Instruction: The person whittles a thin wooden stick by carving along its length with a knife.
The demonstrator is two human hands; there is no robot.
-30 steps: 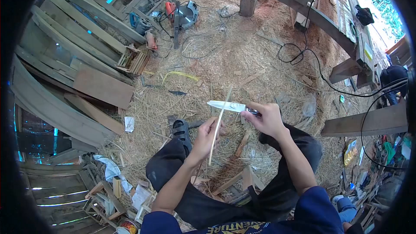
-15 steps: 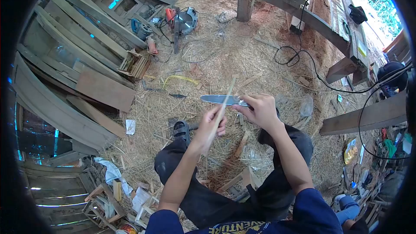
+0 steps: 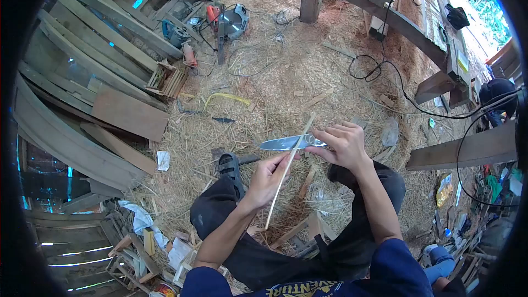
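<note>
Your left hand is pinching a thin wooden strip around its middle, long axis slanting away and rightward over the knife, crossing nearer the heel, by your right hand. That one's wrapped round the mostly hidden handle. Can't tell if edge and strip touch, though.
</note>
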